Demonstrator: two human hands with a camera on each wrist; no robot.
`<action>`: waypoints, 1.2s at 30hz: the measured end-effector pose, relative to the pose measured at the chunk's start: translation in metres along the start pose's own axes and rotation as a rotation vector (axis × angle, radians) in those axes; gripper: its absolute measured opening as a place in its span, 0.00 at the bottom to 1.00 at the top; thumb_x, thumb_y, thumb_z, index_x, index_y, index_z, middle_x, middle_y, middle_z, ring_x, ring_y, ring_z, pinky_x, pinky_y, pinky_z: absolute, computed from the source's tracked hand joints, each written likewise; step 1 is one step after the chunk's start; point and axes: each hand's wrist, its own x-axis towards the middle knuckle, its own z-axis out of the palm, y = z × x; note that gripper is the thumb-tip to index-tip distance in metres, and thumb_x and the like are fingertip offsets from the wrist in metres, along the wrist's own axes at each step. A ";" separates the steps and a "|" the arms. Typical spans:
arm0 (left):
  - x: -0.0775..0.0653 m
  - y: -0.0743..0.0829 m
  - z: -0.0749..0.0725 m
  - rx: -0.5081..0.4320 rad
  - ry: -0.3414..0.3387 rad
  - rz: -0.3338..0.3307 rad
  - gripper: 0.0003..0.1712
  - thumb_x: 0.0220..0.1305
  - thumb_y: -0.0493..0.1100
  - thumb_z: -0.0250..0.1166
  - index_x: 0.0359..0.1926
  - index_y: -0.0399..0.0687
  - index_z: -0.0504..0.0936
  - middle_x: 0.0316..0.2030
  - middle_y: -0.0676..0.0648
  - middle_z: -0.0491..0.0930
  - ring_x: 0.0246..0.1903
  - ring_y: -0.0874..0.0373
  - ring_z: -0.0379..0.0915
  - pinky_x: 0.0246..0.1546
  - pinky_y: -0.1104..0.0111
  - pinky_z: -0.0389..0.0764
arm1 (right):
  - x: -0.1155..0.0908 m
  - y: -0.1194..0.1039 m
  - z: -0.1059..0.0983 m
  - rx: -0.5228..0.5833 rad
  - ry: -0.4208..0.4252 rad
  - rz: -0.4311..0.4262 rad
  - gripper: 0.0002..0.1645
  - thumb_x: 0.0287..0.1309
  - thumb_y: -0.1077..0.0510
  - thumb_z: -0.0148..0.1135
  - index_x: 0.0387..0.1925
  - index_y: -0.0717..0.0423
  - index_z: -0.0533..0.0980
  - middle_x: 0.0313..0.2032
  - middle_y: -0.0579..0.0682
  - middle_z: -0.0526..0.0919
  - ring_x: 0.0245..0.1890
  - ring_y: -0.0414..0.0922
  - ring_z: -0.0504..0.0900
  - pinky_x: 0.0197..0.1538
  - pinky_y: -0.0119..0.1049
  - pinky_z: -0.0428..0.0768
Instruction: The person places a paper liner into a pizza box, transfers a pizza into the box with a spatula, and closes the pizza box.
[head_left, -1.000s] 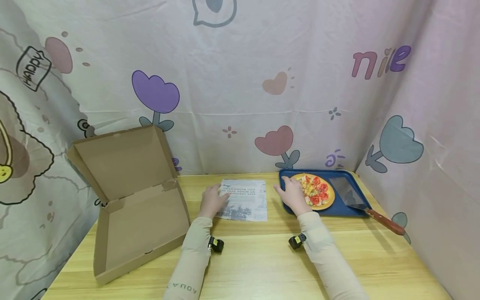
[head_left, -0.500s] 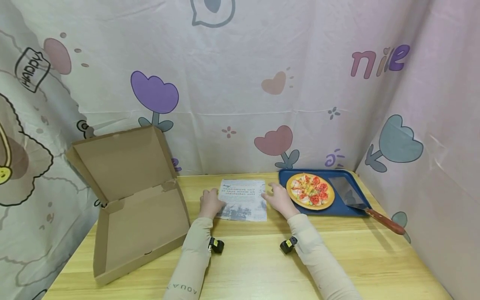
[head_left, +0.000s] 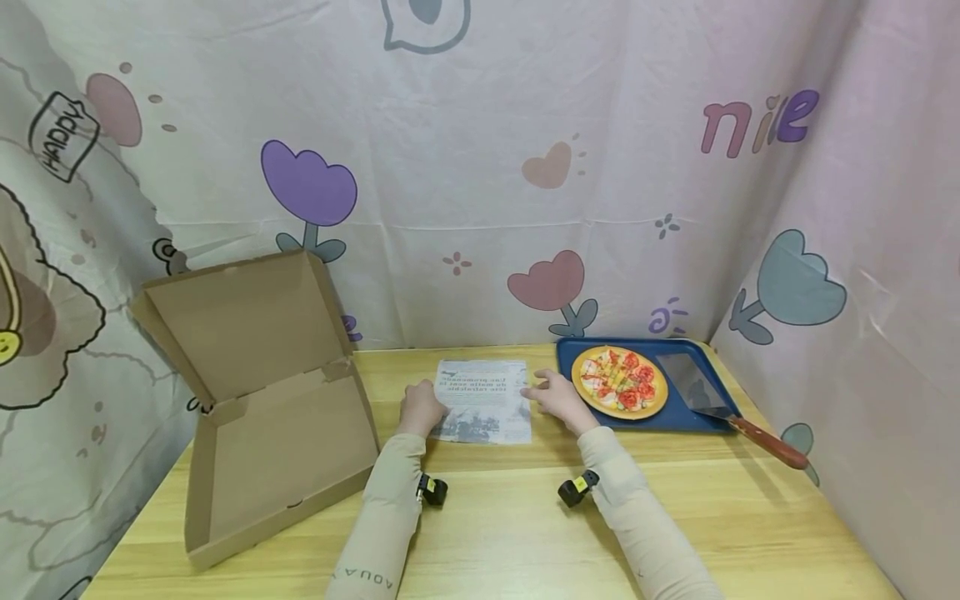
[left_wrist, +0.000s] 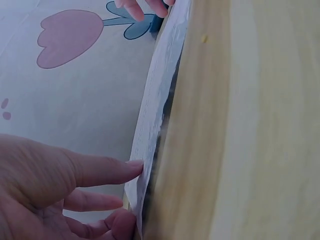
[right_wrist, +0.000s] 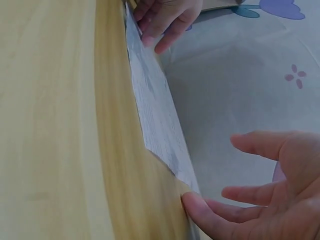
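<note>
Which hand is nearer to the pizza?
The right. The right hand is just left of the pizza, between it and the paper; the left hand is farther off, at the paper's left edge.

I count two hands (left hand [head_left: 422, 408], right hand [head_left: 561, 400]), two black wrist units [head_left: 432, 490], one cardboard box [head_left: 292, 462], one printed sheet [head_left: 483, 408], one blue tray [head_left: 671, 422], one pizza [head_left: 619, 383], one spatula [head_left: 761, 437], one counter [head_left: 510, 537].

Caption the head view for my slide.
Left hand and right hand flank a printed sheet between an open box and a blue tray bearing pizza and spatula.
</note>
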 end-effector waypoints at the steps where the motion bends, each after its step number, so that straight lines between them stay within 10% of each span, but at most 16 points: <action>1: 0.000 0.000 0.000 0.002 -0.003 0.001 0.19 0.51 0.37 0.73 0.43 0.31 0.79 0.38 0.34 0.79 0.36 0.45 0.75 0.39 0.54 0.77 | 0.000 0.000 0.000 0.031 -0.004 0.010 0.38 0.64 0.52 0.61 0.69 0.64 0.61 0.59 0.69 0.72 0.48 0.57 0.83 0.46 0.42 0.84; 26: -0.001 0.000 -0.002 0.006 -0.040 -0.023 0.10 0.51 0.36 0.72 0.26 0.33 0.80 0.34 0.36 0.79 0.30 0.50 0.69 0.35 0.58 0.76 | 0.002 0.003 0.005 0.325 -0.089 0.078 0.36 0.66 0.57 0.58 0.70 0.64 0.59 0.59 0.65 0.73 0.53 0.56 0.79 0.54 0.45 0.81; 36: 0.001 -0.003 -0.002 -0.076 -0.108 0.048 0.29 0.50 0.32 0.68 0.10 0.51 0.55 0.12 0.54 0.52 0.15 0.60 0.49 0.17 0.70 0.55 | 0.000 0.001 0.004 0.338 -0.103 0.073 0.35 0.67 0.56 0.57 0.70 0.63 0.59 0.61 0.65 0.72 0.53 0.55 0.78 0.56 0.47 0.80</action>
